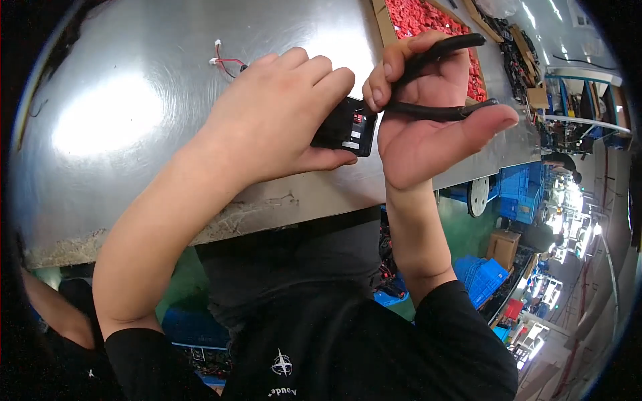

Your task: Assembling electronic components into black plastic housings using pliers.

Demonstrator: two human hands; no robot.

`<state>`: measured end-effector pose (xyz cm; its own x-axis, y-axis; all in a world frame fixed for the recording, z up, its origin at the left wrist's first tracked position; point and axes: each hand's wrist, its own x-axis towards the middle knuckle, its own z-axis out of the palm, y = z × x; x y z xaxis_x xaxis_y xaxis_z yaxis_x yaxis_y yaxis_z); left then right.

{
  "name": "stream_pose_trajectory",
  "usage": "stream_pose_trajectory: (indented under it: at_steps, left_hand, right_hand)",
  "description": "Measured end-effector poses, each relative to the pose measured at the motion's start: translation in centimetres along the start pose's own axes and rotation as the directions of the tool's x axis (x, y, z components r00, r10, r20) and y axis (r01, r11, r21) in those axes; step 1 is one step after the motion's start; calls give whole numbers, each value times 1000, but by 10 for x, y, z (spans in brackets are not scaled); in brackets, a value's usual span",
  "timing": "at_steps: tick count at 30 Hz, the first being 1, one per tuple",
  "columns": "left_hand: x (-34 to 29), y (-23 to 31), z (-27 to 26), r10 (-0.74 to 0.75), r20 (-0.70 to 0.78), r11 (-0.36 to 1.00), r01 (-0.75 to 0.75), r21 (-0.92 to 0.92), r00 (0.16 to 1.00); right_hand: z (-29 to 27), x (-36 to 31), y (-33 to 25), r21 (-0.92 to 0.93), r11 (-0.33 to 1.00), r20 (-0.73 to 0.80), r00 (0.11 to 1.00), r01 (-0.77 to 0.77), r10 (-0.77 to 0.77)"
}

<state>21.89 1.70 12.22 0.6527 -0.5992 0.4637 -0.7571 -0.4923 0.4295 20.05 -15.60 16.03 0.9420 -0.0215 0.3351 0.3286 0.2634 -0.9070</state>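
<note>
My left hand (281,110) is closed around a small black plastic housing (349,130) and holds it low over the metal table. A bit of red and some pale parts show inside the housing's open face. Beyond the left hand, red and black wires (231,62) with small white connectors stick out; where they attach is hidden. In my right hand (428,127) is a pair of black-handled pliers (428,110), its handles spread apart between fingers and palm. Its tip points left to the housing's right edge, but whether it grips anything there I cannot tell.
A cardboard tray (386,27) of red parts (424,19) lies at the far right of the metal table (167,40). Dark parts (511,57) are heaped beyond it. Blue crates (481,277) stand on the floor to the right. Another person's arm (57,307) shows at lower left.
</note>
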Motion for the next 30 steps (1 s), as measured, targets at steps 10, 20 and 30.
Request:
stream_pose_trajectory:
  at_steps: [10, 20, 30]
  left_hand:
    - [-1, 0, 1, 10, -5, 999, -9, 30, 1000]
    - [-3, -1, 1, 19, -17, 999, -18, 32, 1000]
    - [-1, 0, 0, 7, -12, 998, -6, 61, 1000]
  right_hand:
    - [-19, 11, 4, 232, 972, 100, 995, -41, 18]
    - [-5, 3, -5, -393, 915, 50, 996, 89, -75]
    - [-25, 5, 4, -247, 960, 120, 987, 130, -103]
